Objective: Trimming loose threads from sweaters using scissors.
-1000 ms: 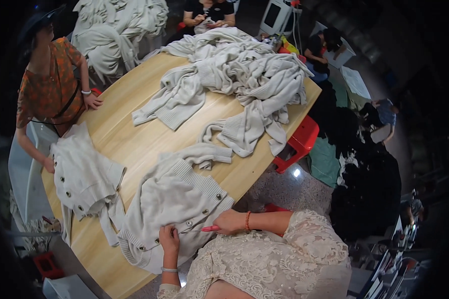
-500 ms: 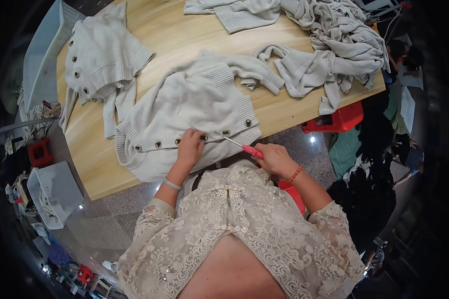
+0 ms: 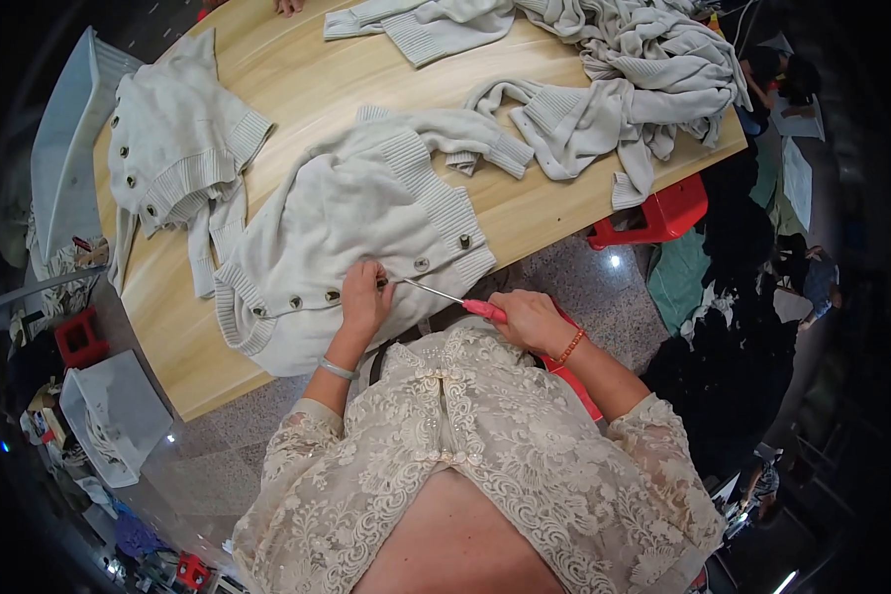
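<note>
A light grey knitted cardigan [image 3: 342, 208] lies on the table in front of me, its row of dark buttons running along the near side. My left hand [image 3: 366, 297] is closed on the button band, fingers pinched beside one button [image 3: 382, 284]. In my right hand [image 3: 527, 319] is a tool with a red-pink handle [image 3: 485, 311] and a long thin metal shaft [image 3: 434, 291]. The shaft's tip is at the band, close to my left fingertips. Exactly what the tip catches is too small to make out.
Another buttoned grey cardigan [image 3: 173, 129] lies at the left of the wooden table [image 3: 297, 64]. Grey knitwear [image 3: 653, 69] is heaped at the right. A red stool [image 3: 663, 216] stands beyond the table edge. Another person's hand [image 3: 289, 6] rests at the far edge.
The whole view has shifted, so the table sits further left. The tool's tip has come slightly closer to my left fingers. Another person's hand has appeared at the far edge.
</note>
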The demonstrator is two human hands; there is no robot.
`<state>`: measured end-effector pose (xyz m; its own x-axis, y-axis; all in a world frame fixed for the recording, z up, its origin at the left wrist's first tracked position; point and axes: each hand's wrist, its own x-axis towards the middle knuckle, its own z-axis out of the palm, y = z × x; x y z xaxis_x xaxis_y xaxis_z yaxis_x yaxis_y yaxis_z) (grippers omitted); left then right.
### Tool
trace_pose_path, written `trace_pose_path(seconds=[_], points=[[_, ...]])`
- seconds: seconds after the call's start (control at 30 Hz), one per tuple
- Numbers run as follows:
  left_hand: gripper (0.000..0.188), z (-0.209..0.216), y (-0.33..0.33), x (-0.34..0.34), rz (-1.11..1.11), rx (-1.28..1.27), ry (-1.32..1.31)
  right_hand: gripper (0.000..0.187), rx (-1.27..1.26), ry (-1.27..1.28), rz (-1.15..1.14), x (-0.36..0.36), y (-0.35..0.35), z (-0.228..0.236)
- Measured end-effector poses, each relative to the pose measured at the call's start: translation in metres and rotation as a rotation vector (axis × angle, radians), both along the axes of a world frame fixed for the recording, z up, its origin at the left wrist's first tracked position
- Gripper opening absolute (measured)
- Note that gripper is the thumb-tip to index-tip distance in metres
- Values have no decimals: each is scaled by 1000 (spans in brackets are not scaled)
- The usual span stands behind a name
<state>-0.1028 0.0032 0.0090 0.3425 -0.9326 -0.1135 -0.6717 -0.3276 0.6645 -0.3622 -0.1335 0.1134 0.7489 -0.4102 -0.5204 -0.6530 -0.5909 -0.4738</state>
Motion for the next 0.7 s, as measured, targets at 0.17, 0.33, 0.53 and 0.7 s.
trace_pose_path(seconds=[0.17, 0.33, 0.53, 0.7], points=[[45, 29, -36, -35, -101, -151, 82, 18, -64, -21, -108, -29, -6, 12], [37, -17, -49, -36, -50, -61, 181, 22, -79, 85, -92, -31, -5, 10], [34, -7, -55, -31, -135, -5, 100, 22, 19, 61, -139, -38, 2, 16], [39, 18, -78, -52, -210, -240, -51, 20, -104, 17, -315, -63, 0, 10]])
